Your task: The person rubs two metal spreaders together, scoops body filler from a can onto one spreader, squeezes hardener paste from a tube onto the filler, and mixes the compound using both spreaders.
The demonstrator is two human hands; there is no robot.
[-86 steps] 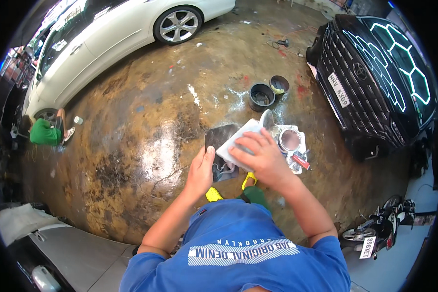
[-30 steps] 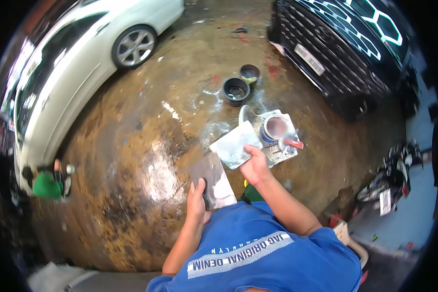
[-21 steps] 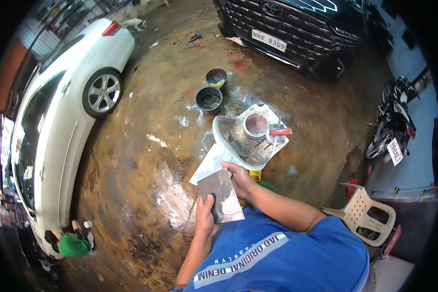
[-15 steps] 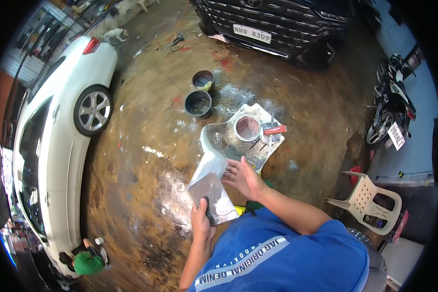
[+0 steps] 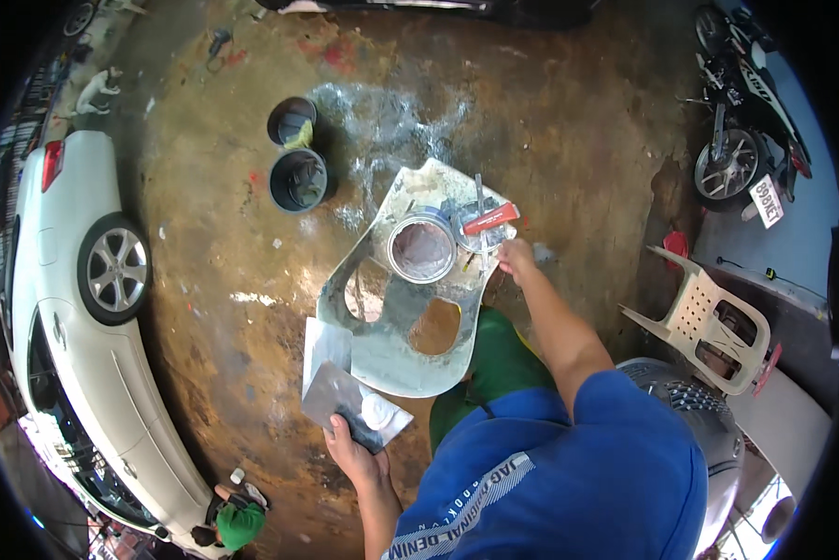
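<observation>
My left hand (image 5: 356, 459) grips a grey metal mixing plate (image 5: 337, 399) carrying a lump of white putty (image 5: 377, 412). A pale sheet (image 5: 328, 349) shows beyond the plate's far edge; whether it is joined to it I cannot tell. My right hand (image 5: 516, 259) is at the right edge of a worn, stained plastic stand (image 5: 391, 338), its fingers closed; what they pinch, if anything, is hidden. Just beyond that hand a red tube (image 5: 489, 219) lies across a round lid (image 5: 474, 241). Beside it stands an open can (image 5: 422, 249) of pinkish-grey paste.
Two black buckets (image 5: 298, 180) stand on the stained floor, a yellowish cloth (image 5: 299, 136) at the far one. A white car (image 5: 93, 350) is at left, with a person in a green cap (image 5: 239, 525) beside it. At right are a motorcycle (image 5: 741, 140) and a beige plastic chair (image 5: 695, 303).
My right hand has gone from open beside the mixing plate to closed at the stand's right edge. The left hand, still gripping the plate, has moved left. The view has shifted.
</observation>
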